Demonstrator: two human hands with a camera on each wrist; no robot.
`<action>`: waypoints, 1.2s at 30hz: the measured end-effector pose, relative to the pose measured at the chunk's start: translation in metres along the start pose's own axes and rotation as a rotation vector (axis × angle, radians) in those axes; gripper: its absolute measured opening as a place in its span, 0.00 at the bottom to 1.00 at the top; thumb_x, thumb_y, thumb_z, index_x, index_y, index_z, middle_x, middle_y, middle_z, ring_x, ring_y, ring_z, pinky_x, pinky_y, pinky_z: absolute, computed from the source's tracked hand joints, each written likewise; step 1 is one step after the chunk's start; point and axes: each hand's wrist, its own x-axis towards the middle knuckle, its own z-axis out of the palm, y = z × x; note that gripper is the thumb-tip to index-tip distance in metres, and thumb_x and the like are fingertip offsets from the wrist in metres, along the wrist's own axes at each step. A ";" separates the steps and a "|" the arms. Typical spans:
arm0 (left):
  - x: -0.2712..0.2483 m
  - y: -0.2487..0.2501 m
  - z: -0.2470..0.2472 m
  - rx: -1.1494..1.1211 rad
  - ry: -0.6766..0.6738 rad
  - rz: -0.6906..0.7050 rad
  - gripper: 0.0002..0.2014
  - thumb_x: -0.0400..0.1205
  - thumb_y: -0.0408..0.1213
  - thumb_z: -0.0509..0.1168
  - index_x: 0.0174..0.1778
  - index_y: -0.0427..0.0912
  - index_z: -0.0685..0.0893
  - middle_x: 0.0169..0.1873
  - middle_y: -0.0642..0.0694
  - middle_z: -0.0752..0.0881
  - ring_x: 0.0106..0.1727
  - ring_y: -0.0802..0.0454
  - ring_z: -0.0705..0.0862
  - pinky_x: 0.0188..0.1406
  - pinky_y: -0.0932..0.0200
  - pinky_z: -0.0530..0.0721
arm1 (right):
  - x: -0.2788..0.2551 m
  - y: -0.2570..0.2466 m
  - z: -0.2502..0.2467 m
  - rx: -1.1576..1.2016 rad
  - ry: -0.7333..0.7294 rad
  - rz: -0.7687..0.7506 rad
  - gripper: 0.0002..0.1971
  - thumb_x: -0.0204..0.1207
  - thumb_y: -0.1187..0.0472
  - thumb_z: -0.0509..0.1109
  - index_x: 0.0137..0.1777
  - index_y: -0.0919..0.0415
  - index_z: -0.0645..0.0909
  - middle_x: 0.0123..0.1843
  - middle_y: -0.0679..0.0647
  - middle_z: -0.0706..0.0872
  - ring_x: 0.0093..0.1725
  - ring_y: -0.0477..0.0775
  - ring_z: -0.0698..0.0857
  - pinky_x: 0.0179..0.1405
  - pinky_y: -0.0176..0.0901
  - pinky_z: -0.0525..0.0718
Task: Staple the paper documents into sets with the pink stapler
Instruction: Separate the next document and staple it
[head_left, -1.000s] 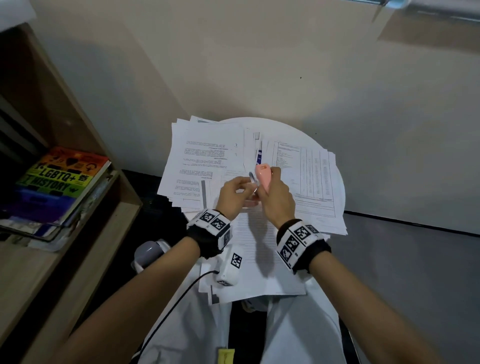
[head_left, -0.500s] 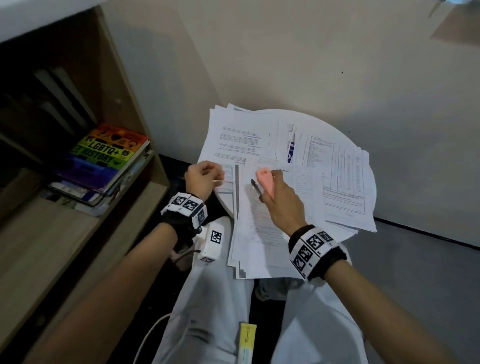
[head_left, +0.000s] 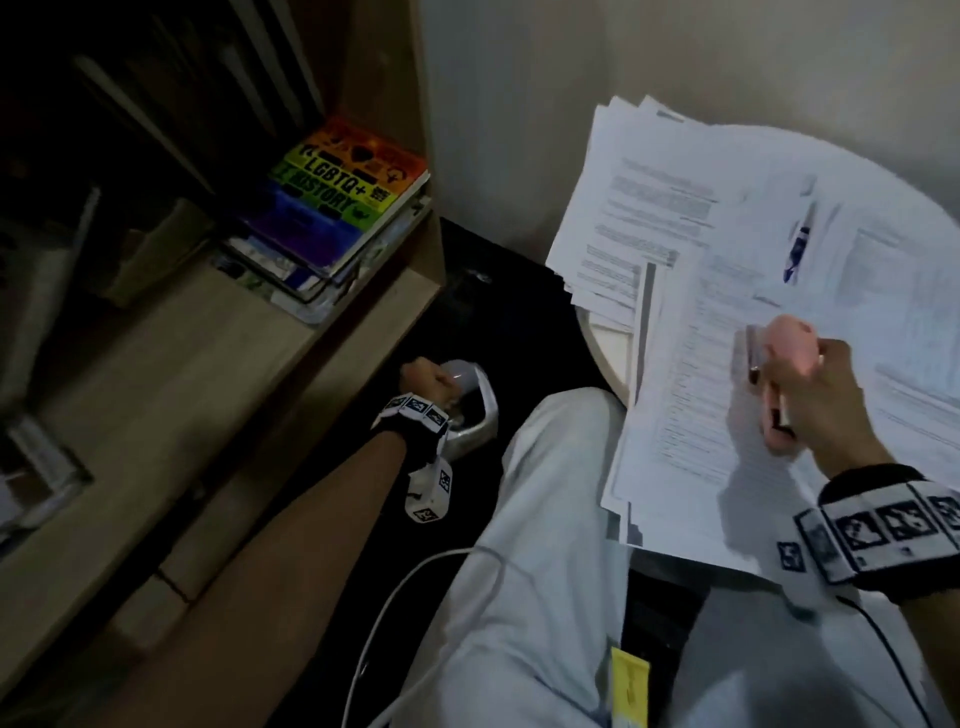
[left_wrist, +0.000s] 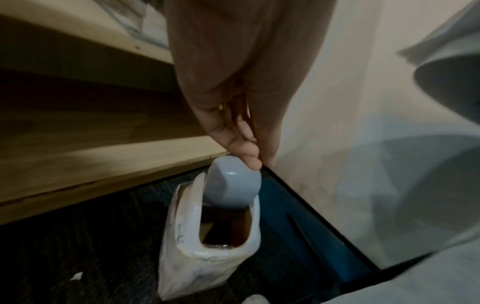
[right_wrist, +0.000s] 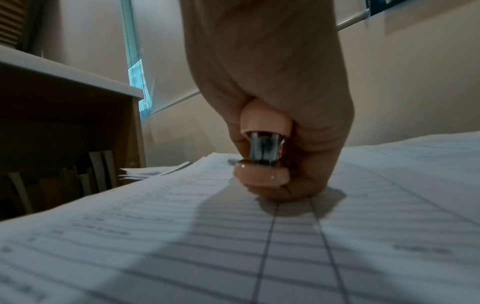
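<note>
My right hand (head_left: 815, 395) grips the pink stapler (head_left: 789, 345) and rests with it on the top sheet of the paper documents (head_left: 691, 426), which cover the round white table (head_left: 608, 348). In the right wrist view the stapler (right_wrist: 262, 176) points its metal end at the camera, just above the printed paper (right_wrist: 233, 246). My left hand (head_left: 423, 376) is down by the floor, away from the papers. There its bunched fingertips (left_wrist: 249, 162) pinch the top edge of a small bin's grey lid (left_wrist: 231, 185). I cannot tell whether they also hold anything small.
The bin, lined with a white plastic bag (left_wrist: 187, 257), stands on the dark floor between a wooden shelf unit (head_left: 208, 364) and my left knee (head_left: 545, 519). A stack of books topped by a rainbow-coloured one (head_left: 337, 197) lies on the shelf. A white cable (head_left: 405, 587) runs by my leg.
My left hand has left the stapler and papers and dropped left to the bin on the floor. The head view swung left and down. My right hand stays on the papers, stapler in grip.
</note>
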 end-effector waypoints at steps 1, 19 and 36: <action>0.011 -0.009 0.007 0.011 -0.009 -0.020 0.22 0.57 0.42 0.62 0.34 0.26 0.89 0.35 0.31 0.89 0.43 0.38 0.89 0.45 0.48 0.88 | 0.002 0.003 0.001 -0.001 0.002 -0.003 0.26 0.81 0.51 0.66 0.73 0.62 0.65 0.58 0.58 0.75 0.54 0.57 0.76 0.49 0.51 0.74; 0.028 -0.006 0.022 0.175 -0.001 -0.057 0.10 0.68 0.39 0.63 0.29 0.34 0.79 0.28 0.39 0.80 0.34 0.43 0.83 0.31 0.57 0.75 | 0.008 0.006 0.005 -0.001 -0.020 0.017 0.22 0.81 0.55 0.67 0.72 0.58 0.66 0.57 0.59 0.77 0.51 0.58 0.77 0.38 0.47 0.73; -0.096 0.209 0.037 0.123 0.008 0.765 0.14 0.79 0.36 0.69 0.58 0.34 0.84 0.52 0.39 0.77 0.54 0.45 0.78 0.61 0.50 0.78 | 0.003 0.009 -0.008 0.151 -0.133 0.031 0.24 0.77 0.56 0.70 0.67 0.68 0.71 0.52 0.58 0.78 0.48 0.57 0.79 0.36 0.43 0.71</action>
